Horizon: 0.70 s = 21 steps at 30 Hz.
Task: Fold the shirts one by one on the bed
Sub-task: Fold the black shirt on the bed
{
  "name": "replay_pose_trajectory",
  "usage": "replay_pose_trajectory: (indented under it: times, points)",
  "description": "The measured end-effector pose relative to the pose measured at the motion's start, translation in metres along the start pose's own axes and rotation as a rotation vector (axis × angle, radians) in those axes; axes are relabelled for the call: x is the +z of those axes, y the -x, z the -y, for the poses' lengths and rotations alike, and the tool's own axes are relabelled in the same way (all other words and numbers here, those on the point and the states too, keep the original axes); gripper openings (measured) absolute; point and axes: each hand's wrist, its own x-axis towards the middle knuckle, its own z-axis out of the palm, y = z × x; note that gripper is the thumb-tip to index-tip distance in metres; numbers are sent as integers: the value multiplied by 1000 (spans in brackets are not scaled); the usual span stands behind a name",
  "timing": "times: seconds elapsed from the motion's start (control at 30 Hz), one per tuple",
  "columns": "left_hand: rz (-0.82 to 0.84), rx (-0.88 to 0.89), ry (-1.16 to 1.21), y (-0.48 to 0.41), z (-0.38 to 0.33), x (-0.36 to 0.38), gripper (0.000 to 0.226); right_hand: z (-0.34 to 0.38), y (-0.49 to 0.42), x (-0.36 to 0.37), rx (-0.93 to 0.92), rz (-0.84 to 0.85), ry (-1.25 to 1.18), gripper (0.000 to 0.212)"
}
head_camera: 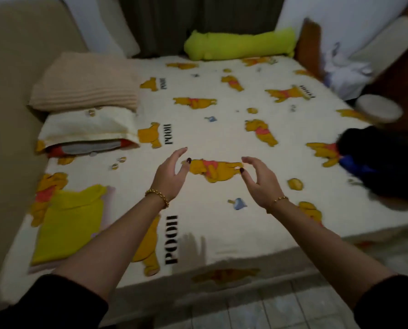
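Observation:
A folded yellow shirt [70, 224] lies on the near left part of the bed [222, 129], on top of a pale folded garment whose edge shows beneath it. A dark heap of clothes [386, 162], black with some blue, sits at the bed's right edge. My left hand [172, 174] and my right hand [257, 179] hover above the middle of the printed sheet, palms facing each other, fingers loosely curved, holding nothing.
Two stacked pillows [89, 108] lie at the left side by the beige wall. A lime-green bolster [241, 43] rests at the far end. White cloth [345, 72] and a round white object [378, 108] sit off the right side. Tiled floor [257, 309] runs below the bed's front edge.

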Motion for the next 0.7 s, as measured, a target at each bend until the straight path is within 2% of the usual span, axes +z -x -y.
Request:
replay_pose_trajectory:
  times: [0.17,0.27,0.47,0.7]
  points:
    - [132,140,104,-8,-116,132,31,-79,38,-159,109,-193,116,27]
    - [238,239,127,-12,-164,200,28,-124,65,-227,179,-285,145,25]
    - [411,335,203,-23,-240,318,17,-197,113,-317,350,-417,150,28]
    - [544,396,175,-55,-298,464,13,-302,120,-399,502,-444,188,29]
